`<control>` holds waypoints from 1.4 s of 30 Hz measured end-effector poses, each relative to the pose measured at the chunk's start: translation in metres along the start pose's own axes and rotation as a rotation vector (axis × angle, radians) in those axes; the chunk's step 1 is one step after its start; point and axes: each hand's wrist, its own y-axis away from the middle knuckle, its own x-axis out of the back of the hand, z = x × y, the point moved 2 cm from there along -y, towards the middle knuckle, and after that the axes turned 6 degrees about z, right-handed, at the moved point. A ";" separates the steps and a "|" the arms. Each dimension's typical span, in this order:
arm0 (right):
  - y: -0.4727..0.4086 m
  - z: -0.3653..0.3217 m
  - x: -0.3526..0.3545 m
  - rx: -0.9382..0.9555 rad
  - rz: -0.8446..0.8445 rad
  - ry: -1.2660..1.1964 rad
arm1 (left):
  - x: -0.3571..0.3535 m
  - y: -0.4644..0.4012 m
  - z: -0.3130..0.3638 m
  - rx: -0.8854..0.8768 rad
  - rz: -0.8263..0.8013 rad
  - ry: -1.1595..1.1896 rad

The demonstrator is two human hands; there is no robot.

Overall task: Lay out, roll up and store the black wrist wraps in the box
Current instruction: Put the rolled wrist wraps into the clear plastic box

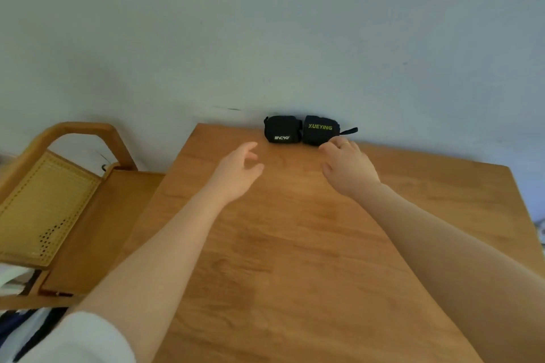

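Wraps number two: a left wrist wrap (281, 130) with white lettering and a right wrist wrap (321, 130) printed XUEYING in yellow-green, both rolled, touching side by side at the far edge of the wooden table (295, 244) against the pale wall (265, 23). Two hands are out. The left hand (237, 169) hovers with fingers spread and relaxed, holding nothing, the left roll just beyond its fingertips. The right hand (349, 165), a ring on one finger, has its curled fingertips at the near edge of the right roll; whether they grip it cannot be told. A strap loop (349, 130) sticks out beyond that hand. One cane-backed chair (50, 203) stands left of the left forearm, partly cut off.
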 end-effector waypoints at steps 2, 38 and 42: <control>-0.024 -0.002 -0.001 -0.023 0.016 0.061 | -0.004 -0.035 -0.005 0.007 -0.017 0.024; 0.098 0.029 0.013 -0.352 0.149 -0.014 | -0.059 0.010 0.072 -0.196 -0.469 0.485; 0.189 0.081 0.056 -0.422 0.214 -0.038 | -0.102 0.087 0.156 -0.213 -0.463 0.568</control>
